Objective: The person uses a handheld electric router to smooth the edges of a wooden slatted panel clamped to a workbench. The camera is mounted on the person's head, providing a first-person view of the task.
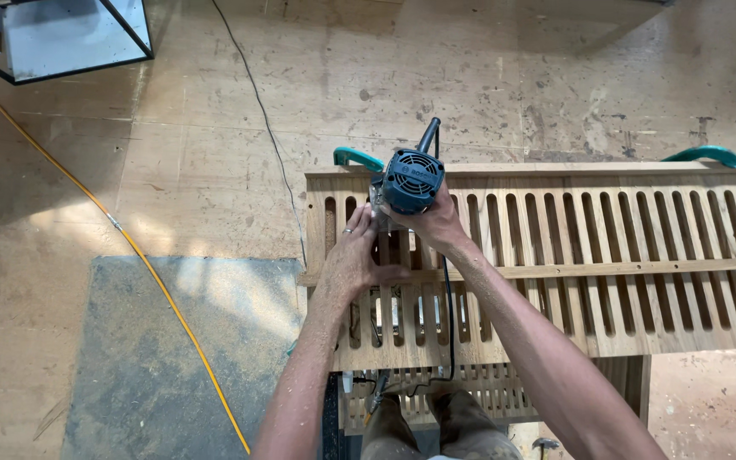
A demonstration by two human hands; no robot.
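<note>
A dark blue handheld router point(411, 181) stands upright on a slotted wooden panel point(606, 255) near its left end. My right hand point(438, 223) wraps around the router's body from the right. My left hand point(356, 255), with a ring on one finger, lies flat on the panel just left of the tool, fingertips by its base. The router's black cord point(448, 324) hangs down over the panel's near edge. The base and bit are hidden under the tool and my hands.
Two teal clamp handles point(358, 158) point(705, 154) stick out at the panel's far edge. A yellow cable point(129, 243) and a thin black cable point(266, 128) cross the dusty plywood floor. A grey mat point(172, 358) lies left; a metal-framed box point(61, 38) stands top left.
</note>
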